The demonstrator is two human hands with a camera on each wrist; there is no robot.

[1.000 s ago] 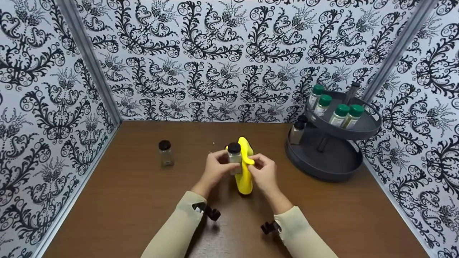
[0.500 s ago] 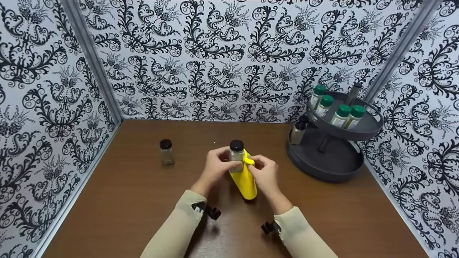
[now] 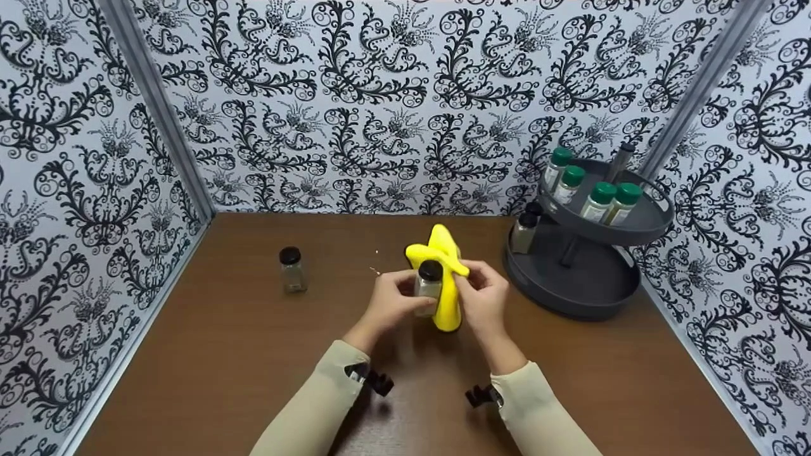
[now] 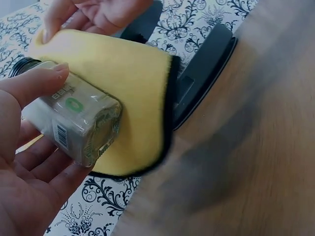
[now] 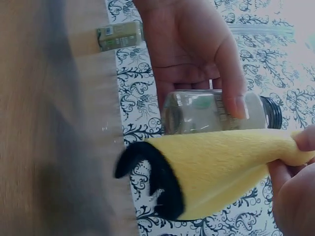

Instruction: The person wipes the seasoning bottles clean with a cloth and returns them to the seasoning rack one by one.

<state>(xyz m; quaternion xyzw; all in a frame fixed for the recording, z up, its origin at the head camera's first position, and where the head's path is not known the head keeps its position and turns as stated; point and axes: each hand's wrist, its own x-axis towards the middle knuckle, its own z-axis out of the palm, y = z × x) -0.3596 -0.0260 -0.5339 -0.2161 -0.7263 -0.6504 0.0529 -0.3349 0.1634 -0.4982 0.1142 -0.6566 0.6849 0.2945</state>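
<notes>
My left hand [image 3: 393, 301] grips a clear square spice jar [image 4: 81, 115] with a black lid, thumb on one side and fingers on the other. A label with a green mark and a barcode shows on the jar in the left wrist view. My right hand [image 3: 486, 296] pinches a yellow cloth [image 5: 221, 157] with a black edge, gathered near one corner. The cloth hangs down along the jar's right side, and part of it rises behind the black lid in the head view. Both are held over the brown table [image 3: 253, 354].
Another black-lidded jar [image 3: 293, 272] stands on the table to the left. At the right is a dark two-tier round rack [image 3: 573, 288]: several green-capped jars [image 3: 599, 201] sit on top, black-lidded jars [image 3: 524, 234] below. Patterned walls [image 3: 380, 107] enclose the table.
Both hands have shifted slightly right with the jar and cloth. The cloth swung below the jar half a second ago and now flares up behind the lid. The grips are unchanged.
</notes>
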